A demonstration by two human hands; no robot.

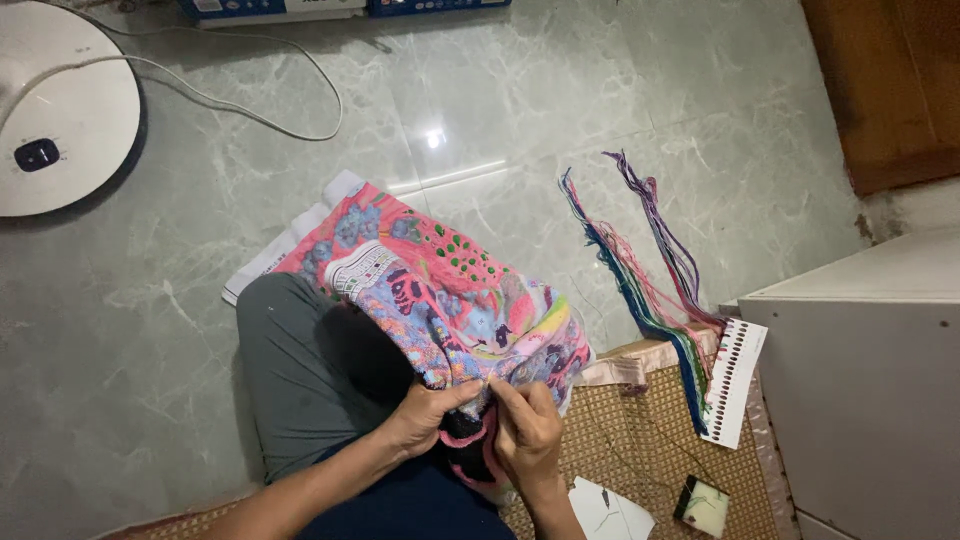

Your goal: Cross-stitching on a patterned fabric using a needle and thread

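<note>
Grey-green marble floor fills most of the frame; a woven mat [650, 440] occupies the lower right. The embroidered cloth [440, 290], multicoloured on a pink ground, drapes over the person's knee at centre. It is judged soft, light and limp: it will fold and sag wherever unsupported. The left hand [425, 415] grips the bunched lower edge, fingers curled closed on the fabric. The right hand [528, 425] pinches at the same edge with thumb and forefinger pressed together; whether a needle is held cannot be told. Best hold: the gathered edge, close to the working point. Loose thread skeins [650, 270] hang from a colour card [735, 385] at right.
</note>
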